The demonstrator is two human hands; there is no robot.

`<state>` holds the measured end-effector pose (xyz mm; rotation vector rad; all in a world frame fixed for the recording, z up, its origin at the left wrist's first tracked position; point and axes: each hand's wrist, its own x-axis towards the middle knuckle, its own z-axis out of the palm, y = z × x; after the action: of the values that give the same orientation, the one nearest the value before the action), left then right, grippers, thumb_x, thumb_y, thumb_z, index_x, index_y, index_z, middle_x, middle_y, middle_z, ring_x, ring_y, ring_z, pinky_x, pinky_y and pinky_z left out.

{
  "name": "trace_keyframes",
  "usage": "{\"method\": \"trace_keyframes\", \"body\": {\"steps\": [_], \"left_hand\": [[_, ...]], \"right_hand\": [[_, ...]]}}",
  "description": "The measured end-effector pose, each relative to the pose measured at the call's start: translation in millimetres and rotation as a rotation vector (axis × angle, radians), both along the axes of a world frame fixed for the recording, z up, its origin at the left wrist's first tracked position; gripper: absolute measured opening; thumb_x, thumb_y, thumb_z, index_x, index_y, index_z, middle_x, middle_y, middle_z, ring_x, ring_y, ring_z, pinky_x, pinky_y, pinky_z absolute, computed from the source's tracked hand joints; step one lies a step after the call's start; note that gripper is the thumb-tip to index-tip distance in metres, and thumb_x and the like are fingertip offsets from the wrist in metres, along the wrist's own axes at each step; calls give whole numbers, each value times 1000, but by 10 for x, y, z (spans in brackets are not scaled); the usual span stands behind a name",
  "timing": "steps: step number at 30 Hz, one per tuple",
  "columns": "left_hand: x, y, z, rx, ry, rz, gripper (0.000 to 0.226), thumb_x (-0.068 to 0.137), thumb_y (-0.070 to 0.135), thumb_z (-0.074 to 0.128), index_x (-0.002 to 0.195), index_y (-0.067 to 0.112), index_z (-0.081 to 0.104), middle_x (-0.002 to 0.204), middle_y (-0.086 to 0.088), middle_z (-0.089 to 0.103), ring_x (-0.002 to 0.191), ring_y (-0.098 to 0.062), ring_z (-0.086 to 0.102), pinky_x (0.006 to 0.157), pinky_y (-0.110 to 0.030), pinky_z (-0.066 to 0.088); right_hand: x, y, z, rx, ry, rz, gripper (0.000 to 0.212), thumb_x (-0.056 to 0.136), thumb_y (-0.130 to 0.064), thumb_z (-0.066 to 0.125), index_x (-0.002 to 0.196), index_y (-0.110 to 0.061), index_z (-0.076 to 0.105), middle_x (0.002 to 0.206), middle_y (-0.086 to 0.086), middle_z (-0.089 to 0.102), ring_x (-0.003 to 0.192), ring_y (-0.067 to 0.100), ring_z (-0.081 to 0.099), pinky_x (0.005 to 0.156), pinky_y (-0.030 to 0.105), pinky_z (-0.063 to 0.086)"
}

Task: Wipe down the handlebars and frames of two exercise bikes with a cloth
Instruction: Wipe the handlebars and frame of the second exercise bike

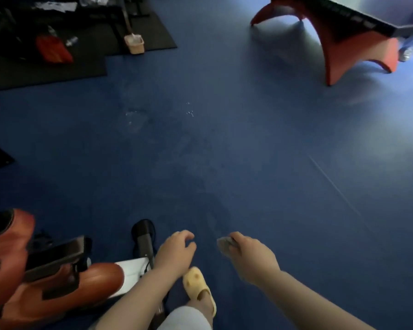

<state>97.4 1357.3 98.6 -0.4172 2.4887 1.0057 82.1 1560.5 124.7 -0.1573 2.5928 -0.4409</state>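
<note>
Right hand [250,252] pinching grey cloth [225,245], left hand [177,250] loosely spread & empty, off orange exercise bike [57,282]; wiping progress can't tell.

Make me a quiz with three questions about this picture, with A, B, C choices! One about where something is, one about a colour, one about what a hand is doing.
1. Where is the bike?
A. lower left
B. upper right
C. middle of the floor

2. What colour is the slipper?
A. green
B. yellow
C. black

3. What is the right hand doing?
A. holding a cloth
B. resting flat on the floor
C. gripping the bike

Answers:
1 A, the orange bike fills the lower left corner.
2 B, the slipper is yellow.
3 A, the right hand has its fingers closed on a cloth; the left hand is empty.
</note>
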Motion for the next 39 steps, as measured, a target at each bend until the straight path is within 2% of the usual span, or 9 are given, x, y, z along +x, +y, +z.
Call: {"method": "trace_keyframes", "body": {"steps": [4,9,14,18,22,25,29,34,39], "left_hand": [[-580,-194,-7,-9,-45,59,32,94,34,49,125,28,56,131,9,55,118,-13,53,99,-34,46],[-1442,-459,106,-65,0,118,34,96,33,46,128,27,55,133,9,54,118,-12,53,97,-30,45],[-2071,-647,135,-55,16,236,33,95,34,47,127,29,55,132,11,54,117,-10,53,95,-28,46],[-2469,-909,56,-60,-8,420,33,96,33,46,128,29,54,134,11,53,118,-8,52,92,-24,43],[-2816,-1100,65,-48,-37,662,33,97,31,46,129,28,54,134,11,54,117,-8,53,93,-25,44],[-3164,-1163,133,-40,-6,764,33,97,31,45,128,26,54,133,8,55,117,-9,53,96,-26,43],[-3414,-1339,279,-18,49,930,34,96,31,45,128,26,55,133,8,54,120,-12,52,99,-29,41],[-3330,-1893,198,-32,15,1155,32,96,28,47,126,24,56,134,6,54,120,-14,53,101,-31,42],[-3251,-2500,82,13,3,1319,33,96,30,47,127,25,55,134,6,53,120,-14,52,98,-27,41]], "right_hand": [[-787,-56,36,38,-52,22,18,95,-23,38,108,-33,46,93,-8,61,76,18,61,58,31,49],[-1754,-352,110,32,-9,107,17,96,-23,37,107,-32,47,92,-6,60,76,19,59,53,28,41],[-2579,-846,112,-35,-23,266,19,99,-34,32,110,-30,47,92,-5,61,77,19,60,58,31,46],[-3345,-1217,76,-30,-53,450,22,100,-34,32,116,-29,47,96,-5,61,76,17,57,54,28,42],[-4176,-1549,143,-26,-56,629,24,101,-35,30,119,-32,46,98,-6,62,79,17,60,57,28,44],[-4693,-1874,193,-22,-58,751,25,101,-33,30,121,-32,46,101,-3,63,80,19,62,61,32,50],[-4966,-2400,217,35,-67,905,27,101,-34,32,124,-29,45,101,1,65,81,21,62,62,32,50],[-5026,-3272,176,-21,-67,1132,27,101,-36,31,124,-32,45,105,-1,64,84,20,62,61,31,48],[-5049,-4167,184,-7,-46,1278,27,101,-34,32,125,-31,44,108,-1,63,85,18,60,61,31,48]]}}
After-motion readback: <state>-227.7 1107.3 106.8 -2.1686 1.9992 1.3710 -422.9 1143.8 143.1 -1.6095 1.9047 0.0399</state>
